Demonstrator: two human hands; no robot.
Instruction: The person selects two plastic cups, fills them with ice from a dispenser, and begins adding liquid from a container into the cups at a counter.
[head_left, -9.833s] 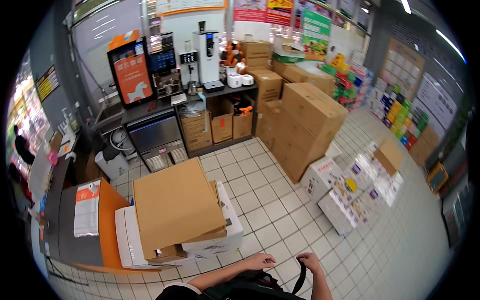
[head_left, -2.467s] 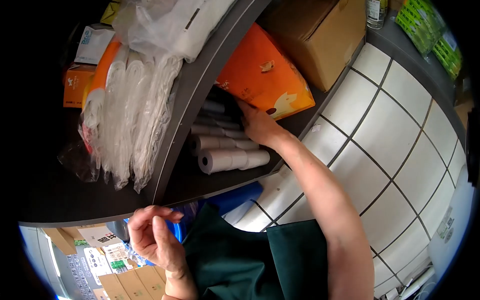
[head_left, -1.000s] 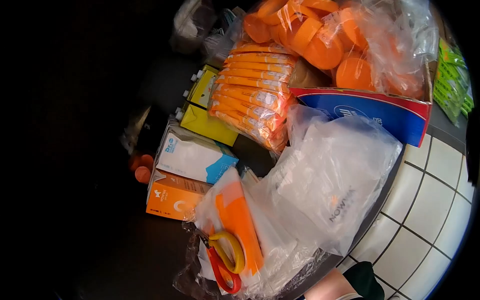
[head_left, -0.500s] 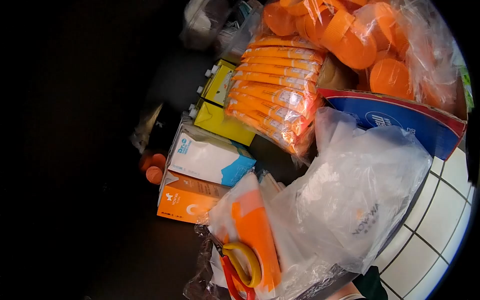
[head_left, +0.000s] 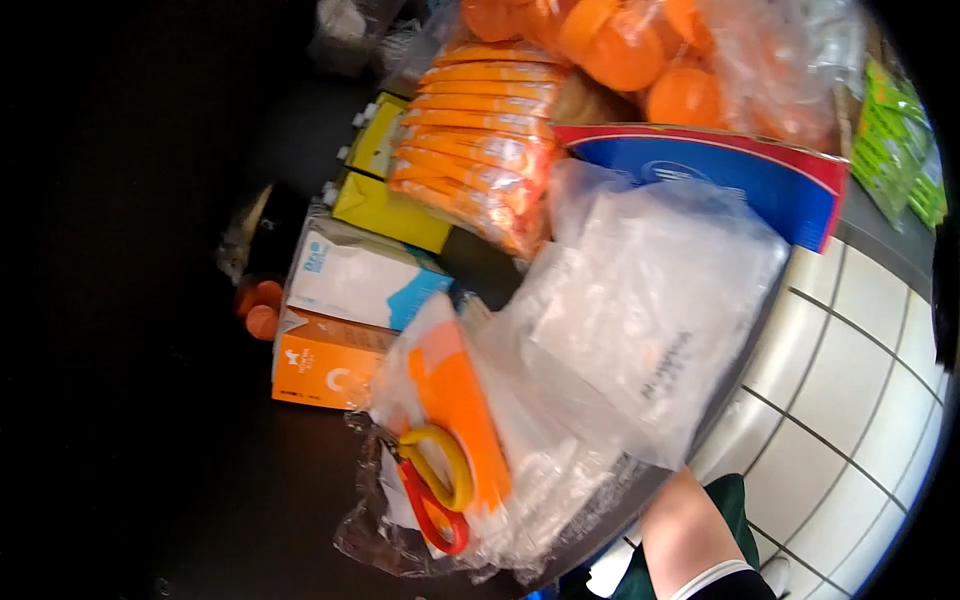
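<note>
Neither of my hands shows. A bare limb (head_left: 690,530) reaches up from the bottom edge, with white trim and dark cloth at its lower end; its upper end disappears at the edge of a clear plastic bag (head_left: 650,290). Red-and-yellow handled scissors (head_left: 435,490) lie on the packaging nearby, their blades mostly covered. Beside them is an orange-and-white packet (head_left: 460,420) in clear wrap. Farther up are an orange carton (head_left: 325,365), a white-and-blue carton (head_left: 350,275) and yellow cartons with white caps (head_left: 390,210).
Orange sachets (head_left: 480,130) fill a clear pack. A blue box with a red edge (head_left: 710,175) stands by bagged orange lids (head_left: 685,95). Bright green packaging (head_left: 895,150) lies at the upper right. White floor tiles (head_left: 820,400) border the dark tabletop (head_left: 240,480).
The view has shifted, so everything on the table appears farther left and higher. More of the bare limb, dark green cloth, floor and green packaging shows. The scissors stay on the packaging.
</note>
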